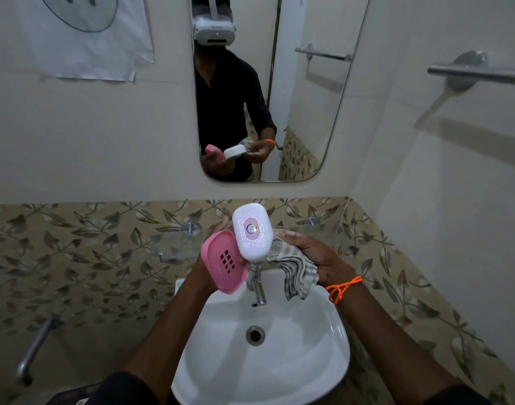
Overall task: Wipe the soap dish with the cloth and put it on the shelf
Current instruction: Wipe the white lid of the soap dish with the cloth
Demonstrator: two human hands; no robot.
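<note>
While the left hand [205,266] grips the pink soap dish [222,262], its white lid [252,232] stands upright just right of it. The right hand [314,255] clutches the cloth [294,268], seemingly pinching the lid too.

A white basin [335,340] sits low against the leaf-patterned wall, chrome tap [257,287] standing at its back rim, round drain [255,335] in the middle of the bowl, and above it a faint glass shelf [174,252].

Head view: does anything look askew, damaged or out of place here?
Only one thing: the paper sheet taped to the wall left of the mirror hangs crooked, its lower right corner torn and curling. The pink soap dish tray, white lid and cloth look intact.
</note>
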